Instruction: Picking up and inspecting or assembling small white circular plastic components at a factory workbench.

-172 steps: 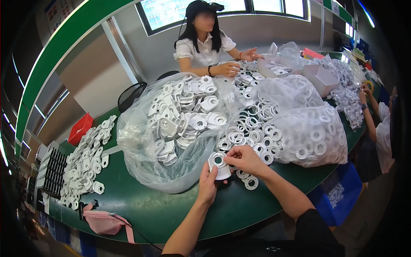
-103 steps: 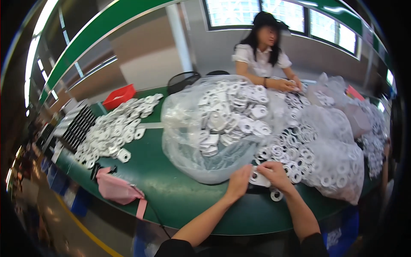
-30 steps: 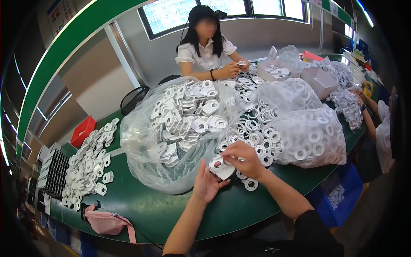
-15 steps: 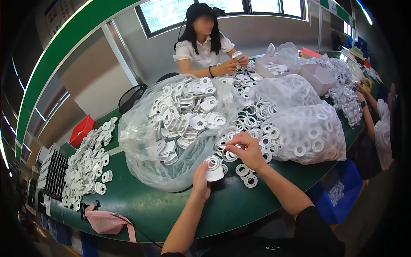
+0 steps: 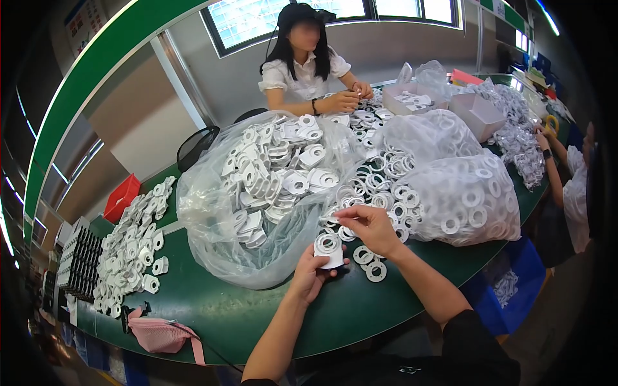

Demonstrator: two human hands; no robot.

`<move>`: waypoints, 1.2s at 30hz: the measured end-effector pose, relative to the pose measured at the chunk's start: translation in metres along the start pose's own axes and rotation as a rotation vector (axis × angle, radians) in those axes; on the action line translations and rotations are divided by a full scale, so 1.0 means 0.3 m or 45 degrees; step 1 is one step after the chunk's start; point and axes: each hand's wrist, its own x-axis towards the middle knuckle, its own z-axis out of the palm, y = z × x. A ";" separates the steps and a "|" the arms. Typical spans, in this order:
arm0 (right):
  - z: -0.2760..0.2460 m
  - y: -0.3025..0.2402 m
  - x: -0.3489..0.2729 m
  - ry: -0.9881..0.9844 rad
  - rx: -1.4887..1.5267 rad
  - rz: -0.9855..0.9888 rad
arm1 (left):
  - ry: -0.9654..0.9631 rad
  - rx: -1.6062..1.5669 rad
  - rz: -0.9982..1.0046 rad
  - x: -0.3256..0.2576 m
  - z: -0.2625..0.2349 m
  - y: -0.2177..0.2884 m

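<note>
My left hand [image 5: 311,275] is wrapped round a white plastic housing [image 5: 331,258] with a rounded end and a round opening, its face turned up. Just above and to the right, my right hand [image 5: 368,226] is closed in a pinch. Whatever lies between its fingertips blends with the white rings behind, so I cannot make it out. Loose white rings [image 5: 364,187] spread over the table beyond that hand, and a few rings [image 5: 375,271] lie below its wrist. A clear plastic bag [image 5: 209,219] left of my hands lies open around a heap of white housings [image 5: 277,167].
Bags of rings [image 5: 465,199] stand at right, near pale bins [image 5: 477,117]. More housings [image 5: 132,241], a red bin [image 5: 122,196], black trays [image 5: 78,254] and a pink pouch [image 5: 158,333] occupy the left. Across the green table [image 5: 238,321] sits a co-worker [image 5: 302,77]; another person's arm [image 5: 555,168] reaches in at right.
My left hand has moved slightly right, tilting the housing's face into clearer view. My right hand has shifted slightly left and down, still pinched. The co-worker's hands have lowered.
</note>
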 end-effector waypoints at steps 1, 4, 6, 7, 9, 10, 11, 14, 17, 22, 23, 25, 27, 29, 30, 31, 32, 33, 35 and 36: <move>-0.002 0.008 0.001 0.001 -0.001 0.002 | -0.021 -0.050 0.000 0.000 0.003 0.004; -0.015 0.026 0.009 -0.320 0.055 -0.183 | -0.038 -0.096 0.012 -0.003 0.008 0.020; -0.024 0.026 0.012 -0.375 -0.125 -0.273 | -0.035 -0.093 0.025 -0.005 -0.001 0.027; -0.025 0.025 0.014 -0.430 -0.304 -0.365 | -0.043 -0.096 0.030 -0.004 -0.011 0.029; -0.023 0.014 0.012 -0.450 -0.328 -0.368 | -0.049 -0.101 0.036 -0.008 -0.023 0.037; -0.026 0.018 0.012 -0.491 -0.339 -0.335 | -0.050 -0.093 0.015 -0.010 -0.024 0.043; -0.029 0.022 0.013 -0.532 -0.350 -0.302 | -0.050 -0.085 -0.006 -0.012 -0.023 0.048; -0.036 0.028 0.016 -0.593 -0.510 -0.394 | -0.011 -0.049 -0.008 -0.019 -0.019 0.057; -0.031 0.048 0.020 -0.545 -0.600 -0.570 | -0.076 -0.036 -0.030 -0.012 -0.031 0.052; -0.032 0.050 0.020 -0.556 -0.753 -0.699 | -0.088 -0.024 -0.019 -0.014 -0.024 0.047; -0.032 0.048 0.017 -0.552 -0.757 -0.670 | -0.084 -0.032 -0.012 -0.014 -0.025 0.047; -0.032 0.038 0.015 -0.557 -0.757 -0.676 | -0.102 -0.046 -0.011 -0.012 -0.030 0.047; -0.037 0.028 0.015 -0.560 -0.759 -0.681 | -0.122 -0.060 -0.012 -0.010 -0.029 0.047; -0.045 0.022 0.014 -0.593 -0.807 -0.754 | -0.118 0.054 0.014 -0.009 -0.024 0.046; -0.045 0.019 0.012 -0.590 -0.807 -0.753 | -0.120 0.055 0.012 -0.009 -0.020 0.045; -0.040 0.018 0.012 -0.588 -0.771 -0.677 | -0.105 0.093 0.045 -0.008 -0.020 0.043; -0.034 0.018 0.012 -0.586 -0.734 -0.602 | -0.091 0.132 0.078 -0.008 -0.020 0.042; -0.025 0.018 0.012 -0.584 -0.731 -0.603 | -0.090 0.135 0.077 -0.011 -0.020 0.041; -0.009 0.012 0.008 -0.442 -0.610 -0.680 | -0.058 0.182 0.166 -0.016 -0.013 0.041; -0.003 0.014 0.008 -0.437 -0.613 -0.679 | -0.063 0.184 0.164 -0.017 -0.009 0.040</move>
